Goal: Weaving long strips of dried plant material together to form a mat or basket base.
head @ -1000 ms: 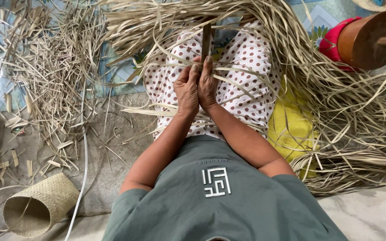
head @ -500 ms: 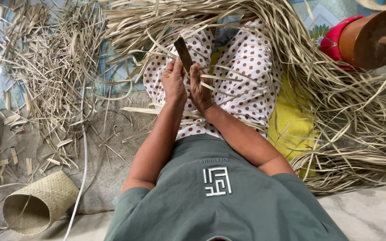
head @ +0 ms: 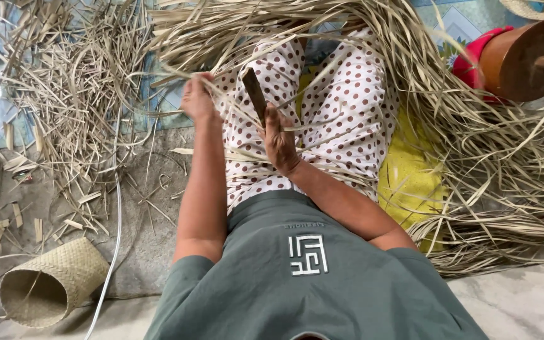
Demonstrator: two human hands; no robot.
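Right hand [head: 279,141] grips a dark flat blade tool [head: 254,94] upright over the lap; left hand [head: 198,97] pinches a pale dried leaf strip [head: 237,110] pulled taut across it. Risk: the strip could snap or tear crooked, or the blade could nick the left fingers if pulled unevenly.

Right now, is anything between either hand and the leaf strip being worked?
Nothing visible. The left hand already grips the dried leaf strip, pulling it out to the side, and the right hand holds a dark blade upright against it. Loose strips lie over the spotted trousers beneath, not between.
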